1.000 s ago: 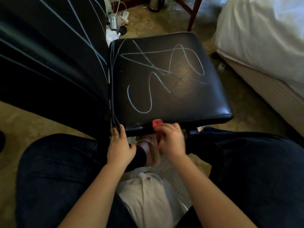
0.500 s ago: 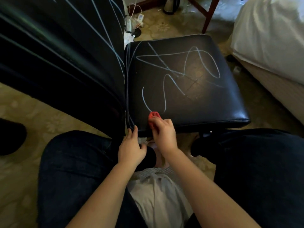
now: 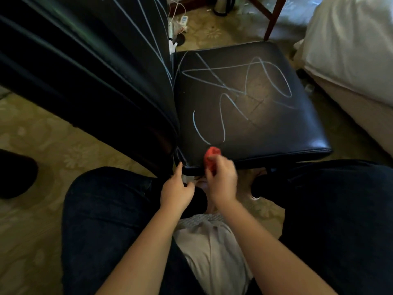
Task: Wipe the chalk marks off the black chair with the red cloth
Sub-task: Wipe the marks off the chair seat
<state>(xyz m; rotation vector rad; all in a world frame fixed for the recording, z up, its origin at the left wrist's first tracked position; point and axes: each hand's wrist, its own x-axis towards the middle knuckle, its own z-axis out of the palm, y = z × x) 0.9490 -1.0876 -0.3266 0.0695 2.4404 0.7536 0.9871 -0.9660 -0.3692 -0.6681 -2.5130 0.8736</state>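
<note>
The black chair (image 3: pixel 276 128) stands in front of me, its seat covered with looping white chalk marks (image 3: pixel 234 90). More chalk lines run down the dark backrest (image 3: pixel 95 60) on the left. My right hand (image 3: pixel 222 179) grips a bunched red cloth (image 3: pixel 211 155) and holds it against the seat's near edge, just below the lowest chalk loop. My left hand (image 3: pixel 175 191) sits at the seat's near left corner, with a fingertip touching the edge. Its other fingers are loosely curled and hold nothing.
A bed with white bedding (image 3: pixel 350 45) stands at the right, close to the chair. A wooden leg (image 3: pixel 273 20), a kettle (image 3: pixel 222 4) and cables (image 3: pixel 177 20) lie on the patterned carpet behind. My knees in dark trousers (image 3: pixel 106 209) flank my hands.
My right hand has carried the red cloth up from under the seat's front edge onto the seat's near edge. The left hand has stayed at the corner. My view has shifted.
</note>
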